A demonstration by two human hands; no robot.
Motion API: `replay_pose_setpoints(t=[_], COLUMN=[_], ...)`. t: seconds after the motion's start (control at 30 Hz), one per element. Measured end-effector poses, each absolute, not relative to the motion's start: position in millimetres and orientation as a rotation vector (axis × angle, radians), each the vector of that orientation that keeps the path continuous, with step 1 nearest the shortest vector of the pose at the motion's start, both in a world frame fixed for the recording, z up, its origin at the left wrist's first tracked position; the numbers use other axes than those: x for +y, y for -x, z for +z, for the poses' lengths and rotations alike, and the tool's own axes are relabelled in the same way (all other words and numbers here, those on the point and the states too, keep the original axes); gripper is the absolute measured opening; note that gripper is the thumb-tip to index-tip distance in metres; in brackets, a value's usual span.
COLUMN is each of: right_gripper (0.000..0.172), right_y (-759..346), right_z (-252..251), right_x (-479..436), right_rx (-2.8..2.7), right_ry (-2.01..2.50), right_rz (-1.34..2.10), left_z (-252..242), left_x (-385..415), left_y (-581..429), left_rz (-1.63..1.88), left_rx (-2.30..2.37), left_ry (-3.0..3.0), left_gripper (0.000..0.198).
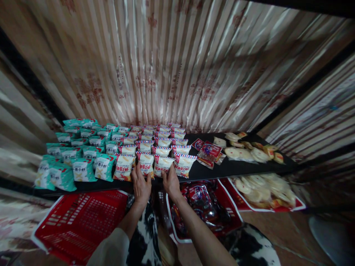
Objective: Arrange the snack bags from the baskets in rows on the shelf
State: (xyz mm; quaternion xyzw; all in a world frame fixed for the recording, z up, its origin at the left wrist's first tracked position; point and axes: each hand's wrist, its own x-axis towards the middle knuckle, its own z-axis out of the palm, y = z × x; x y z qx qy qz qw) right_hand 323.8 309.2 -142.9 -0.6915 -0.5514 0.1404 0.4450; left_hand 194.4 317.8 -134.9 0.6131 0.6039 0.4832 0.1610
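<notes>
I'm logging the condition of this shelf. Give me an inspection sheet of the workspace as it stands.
Surface: black shelf, rows of packets across its left and middle.
Job's things: red-and-white packets in rows, with the hands on two in the front row.
Clutter: teal packets on the left; red packets and pale round cakes on the right.
Grippers: left hand open on a front packet; right hand at the next packet's edge, grip unclear.
Cables: nothing seen.
Surroundings: striped curtain behind; red baskets below, two holding red packets and cakes.
</notes>
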Motion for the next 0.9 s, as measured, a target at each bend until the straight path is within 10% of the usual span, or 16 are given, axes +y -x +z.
replay_pose_setpoints(t=[0.9], right_gripper=[0.074], right_y=[-318.2], right_z=[-133.1], right_x=[310.3], right_rx=[-1.188], right_ry=[1.552], right_rz=[0.284], left_z=[-141.5], left_x=[315.9], left_y=[-194.8], left_rz=[1.385], left_rx=[1.721], left_ry=[-1.744], left_gripper=[0.061])
